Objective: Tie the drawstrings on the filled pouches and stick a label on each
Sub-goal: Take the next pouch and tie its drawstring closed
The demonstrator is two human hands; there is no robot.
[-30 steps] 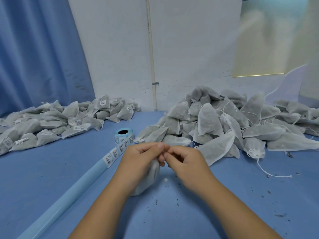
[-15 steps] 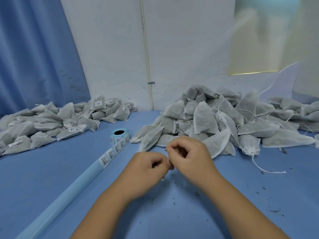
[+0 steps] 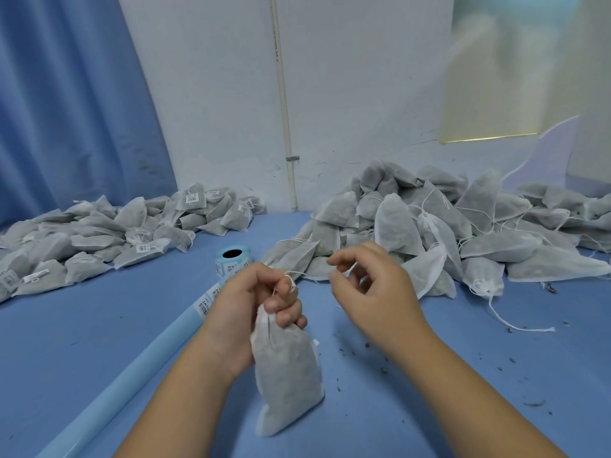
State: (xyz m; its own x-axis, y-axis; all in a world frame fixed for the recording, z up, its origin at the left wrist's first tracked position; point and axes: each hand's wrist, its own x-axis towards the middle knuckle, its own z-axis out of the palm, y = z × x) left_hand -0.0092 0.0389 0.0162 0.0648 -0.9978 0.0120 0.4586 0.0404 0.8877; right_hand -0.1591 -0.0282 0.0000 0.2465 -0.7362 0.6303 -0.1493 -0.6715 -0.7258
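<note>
A filled grey-white pouch hangs upright over the blue table, and my left hand grips its gathered neck. A thin white drawstring runs from the neck toward my right hand, whose curled fingers pinch the string's end a little to the right. A blue roll of barcode labels stands behind my left hand, its strip trailing toward me. Unlabelled pouches are heaped at the back right. Labelled pouches lie in a pile at the back left.
A pale blue tube lies diagonally across the table to the left of my arms. Dark crumbs are scattered on the table at the right. A loose pouch with a long string lies by the right heap. The wall is close behind.
My hands have drawn apart from a close pinch. The left now holds the pouch up by its neck so that it hangs in plain sight, and the string stretches between the hands.
</note>
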